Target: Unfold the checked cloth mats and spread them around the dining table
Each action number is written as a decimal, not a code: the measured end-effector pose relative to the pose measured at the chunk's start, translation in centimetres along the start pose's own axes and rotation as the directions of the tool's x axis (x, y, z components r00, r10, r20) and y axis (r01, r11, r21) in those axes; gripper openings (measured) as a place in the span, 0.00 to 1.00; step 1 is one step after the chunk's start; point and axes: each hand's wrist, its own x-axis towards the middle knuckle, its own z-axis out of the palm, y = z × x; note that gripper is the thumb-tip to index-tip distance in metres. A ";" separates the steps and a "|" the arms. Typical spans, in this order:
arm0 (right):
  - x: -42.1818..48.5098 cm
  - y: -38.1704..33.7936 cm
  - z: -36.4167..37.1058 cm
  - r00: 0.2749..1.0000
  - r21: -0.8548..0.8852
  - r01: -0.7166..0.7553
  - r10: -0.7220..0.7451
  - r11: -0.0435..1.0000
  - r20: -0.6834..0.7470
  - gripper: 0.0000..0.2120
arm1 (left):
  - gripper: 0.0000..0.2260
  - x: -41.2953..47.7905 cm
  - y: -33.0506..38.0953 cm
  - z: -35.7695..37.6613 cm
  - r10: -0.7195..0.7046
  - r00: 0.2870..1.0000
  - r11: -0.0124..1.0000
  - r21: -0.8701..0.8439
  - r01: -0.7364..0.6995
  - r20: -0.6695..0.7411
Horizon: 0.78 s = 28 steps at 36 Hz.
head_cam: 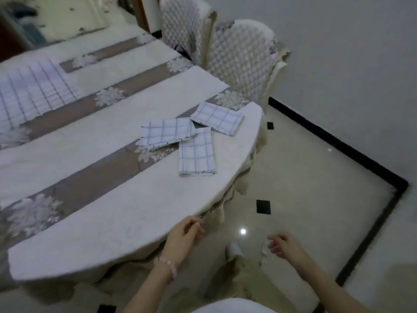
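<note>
Three folded white cloth mats with blue checks lie near the table's right end: one at the left (pixel 165 132), one at the far right (pixel 217 117), one nearest me (pixel 197 152). They overlap a little at their corners. A fourth checked mat (pixel 33 86) lies unfolded and spread flat at the far left of the table. My left hand (pixel 184 233) hovers at the table's near edge, fingers loosely curled, holding nothing. My right hand (pixel 283 245) is off the table over the floor, fingers apart and empty. Both hands are well short of the folded mats.
The dining table (pixel 108 213) wears a white and brown tablecloth with leaf patterns. Two quilted white chairs (pixel 239 64) stand at its far right side. Glossy beige floor tiles (pixel 304 177) with black insets and a black border lie to the right.
</note>
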 end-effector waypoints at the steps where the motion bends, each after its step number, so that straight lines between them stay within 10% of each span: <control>1: 0.9 -2.3 -0.5 0.997 -0.026 0.069 -0.068 0.997 0.027 0.09 | 0.07 0.1 1.0 0.1 0.018 0.997 0.999 -0.031 -0.021 -0.071; 10: 6.8 -17.6 2.9 0.853 -0.097 0.471 -0.425 0.877 0.302 0.07 | 0.11 1.4 2.7 -3.1 0.093 0.838 0.949 0.304 0.089 -0.537; 20: 9.6 -22.6 9.6 0.898 -0.339 0.440 -0.398 0.832 0.189 0.16 | 0.30 1.2 -2.5 -4.5 0.014 0.915 0.675 0.679 0.290 -0.404; 28: 9.8 -22.6 11.4 0.939 -0.376 0.312 -0.343 0.873 -0.016 0.23 | 0.40 1.2 -2.9 -4.3 -0.011 0.922 0.641 0.705 0.304 -0.387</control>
